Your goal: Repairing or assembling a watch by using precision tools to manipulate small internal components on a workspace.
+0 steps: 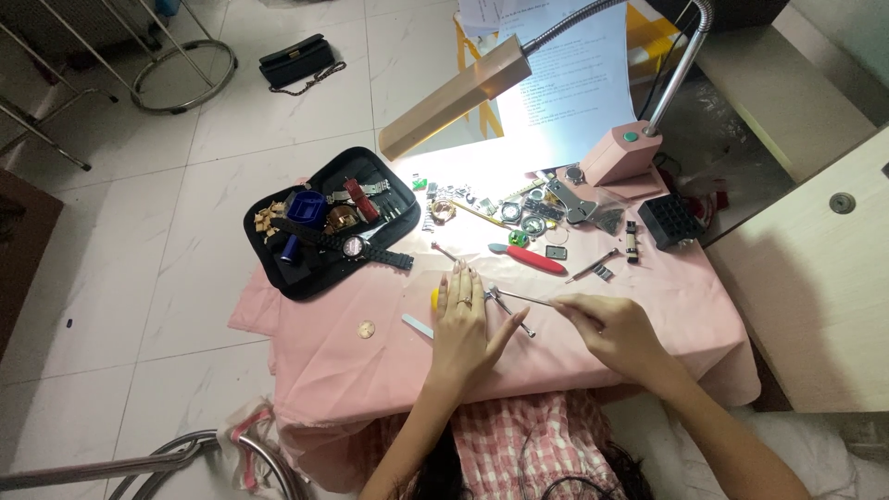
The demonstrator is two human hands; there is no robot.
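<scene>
Near the desk's (352,370) front edge, the left hand (460,326) lies flat with fingers together, pressing on a small yellow piece (434,298) and steadying a metal watch part (507,309) beside its thumb. The right hand (611,331) pinches a thin tool (530,298) whose tip meets that part. A red-handled tool (528,258) lies just behind the hands. A black tray (310,278) of watches sits at the left edge, and a lamp (620,156) stands at the back.
</scene>
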